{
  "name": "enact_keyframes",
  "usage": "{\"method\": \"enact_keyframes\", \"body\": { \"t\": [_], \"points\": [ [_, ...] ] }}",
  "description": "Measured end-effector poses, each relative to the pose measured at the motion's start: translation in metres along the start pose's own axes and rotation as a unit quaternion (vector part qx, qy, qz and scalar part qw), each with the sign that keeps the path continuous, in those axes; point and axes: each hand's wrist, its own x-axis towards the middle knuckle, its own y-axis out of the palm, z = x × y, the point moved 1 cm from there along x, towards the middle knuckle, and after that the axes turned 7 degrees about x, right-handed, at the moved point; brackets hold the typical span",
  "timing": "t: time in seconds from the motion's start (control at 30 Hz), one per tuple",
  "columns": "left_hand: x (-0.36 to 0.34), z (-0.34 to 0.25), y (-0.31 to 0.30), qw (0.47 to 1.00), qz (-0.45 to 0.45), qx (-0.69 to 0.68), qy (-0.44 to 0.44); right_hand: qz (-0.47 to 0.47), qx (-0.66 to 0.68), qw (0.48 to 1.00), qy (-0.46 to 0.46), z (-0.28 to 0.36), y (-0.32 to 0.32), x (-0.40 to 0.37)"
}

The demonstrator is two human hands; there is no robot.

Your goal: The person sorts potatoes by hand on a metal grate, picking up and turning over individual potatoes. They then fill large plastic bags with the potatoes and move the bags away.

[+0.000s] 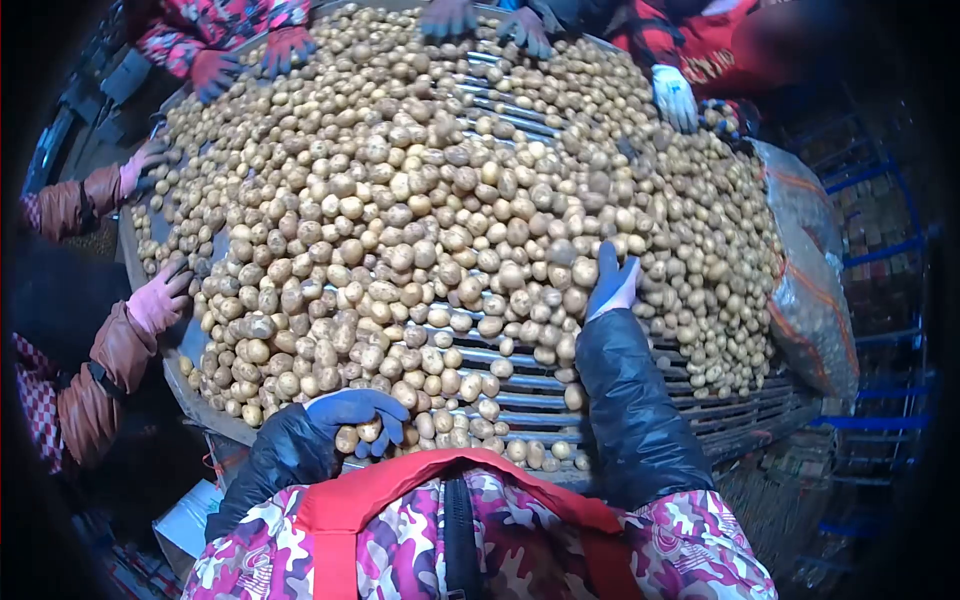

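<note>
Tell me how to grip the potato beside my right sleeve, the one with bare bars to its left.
Probably best to pinch the potato around its rounded sides, coming from above and its left: the metal bars lie open there, while your right sleeve crowds its other side.

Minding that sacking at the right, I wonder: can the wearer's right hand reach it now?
Probably yes: the right hand has only potatoes between it and the sacking, and no co-worker's hand blocks the way.
</note>
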Motion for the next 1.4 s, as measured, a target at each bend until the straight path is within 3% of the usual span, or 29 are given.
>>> {"method": "enact_keyframes", "body": {
  "t": [0.07, 0.2, 0.23, 0.27, 0.33, 0.47, 0.5, 0.57, 0.6, 0.63, 0.7, 0.8, 0.87, 1.0, 1.07, 1.17, 1.2, 1.3, 1.33, 1.4],
  "points": [
    [0.0, -0.003, 0.001, 1.0, -0.003, -0.002, 0.004, 0.03, 0.063, 0.997, 0.024, 0.016, 0.035, 0.012],
    [0.001, -0.006, 0.001, 0.999, 0.022, 0.023, -0.006, 0.088, 0.144, 0.984, -0.05, 0.043, 0.125, 0.037],
    [0.002, -0.004, 0.0, 0.999, 0.017, 0.022, -0.015, 0.096, 0.22, 0.971, -0.002, 0.063, 0.16, 0.033],
    [0.002, -0.002, 0.0, 0.999, 0.012, 0.021, -0.024, 0.124, 0.017, 0.992, -0.024, 0.079, 0.171, 0.023],
    [0.0, -0.002, 0.0, 0.999, 0.009, 0.022, -0.03, 0.148, -0.073, 0.983, -0.084, 0.09, 0.205, 0.018],
    [0.002, -0.004, -0.003, 0.999, 0.013, 0.051, -0.009, 0.265, -0.01, 0.963, -0.043, 0.103, 0.259, -0.008],
    [0.004, -0.002, -0.005, 0.998, 0.024, 0.063, -0.006, 0.266, -0.018, 0.958, -0.102, 0.107, 0.269, -0.015],
    [0.01, 0.008, -0.013, 0.998, 0.035, 0.061, 0.0, 0.339, -0.121, 0.928, -0.09, 0.147, 0.259, -0.046],
    [0.012, 0.013, -0.017, 0.998, 0.039, 0.054, 0.011, 0.329, -0.132, 0.92, -0.166, 0.139, 0.267, -0.053],
    [0.013, 0.016, -0.02, 0.997, 0.038, 0.058, 0.014, 0.354, -0.124, 0.912, -0.166, 0.142, 0.267, -0.066],
    [0.013, 0.015, -0.019, 0.997, 0.041, 0.058, 0.021, 0.444, -0.208, 0.857, -0.159, 0.162, 0.255, -0.094],
    [0.008, 0.012, -0.01, 0.998, 0.022, 0.041, 0.031, 0.422, -0.257, 0.826, -0.27, 0.157, 0.244, -0.128],
    [0.009, 0.016, -0.015, 0.999, 0.01, 0.033, 0.038, 0.43, -0.326, 0.77, -0.341, 0.152, 0.23, -0.145],
    [0.008, 0.012, -0.009, 0.999, 0.003, 0.008, 0.04, 0.465, -0.297, 0.735, -0.394, 0.138, 0.191, -0.188],
    [-0.001, -0.002, 0.012, 0.998, -0.06, -0.002, 0.018, 0.46, -0.28, 0.721, -0.436, 0.12, 0.169, -0.209],
    [-0.006, -0.002, 0.03, 0.992, -0.122, 0.014, 0.021, 0.486, -0.22, 0.731, -0.426, 0.096, 0.133, -0.229],
    [0.0, 0.004, 0.019, 0.996, -0.079, 0.037, 0.005, 0.484, -0.207, 0.735, -0.426, 0.087, 0.123, -0.23],
    [-0.001, 0.001, 0.026, 0.994, -0.09, 0.06, 0.018, 0.522, -0.171, 0.749, -0.371, 0.069, 0.081, -0.22],
    [-0.001, 0.001, 0.027, 0.995, -0.086, 0.044, 0.033, 0.502, -0.109, 0.772, -0.374, 0.068, 0.062, -0.213],
    [-0.001, 0.005, 0.029, 0.993, -0.101, 0.026, 0.06, 0.453, -0.134, 0.788, -0.395, 0.07, 0.021, -0.192]
  ]
}}
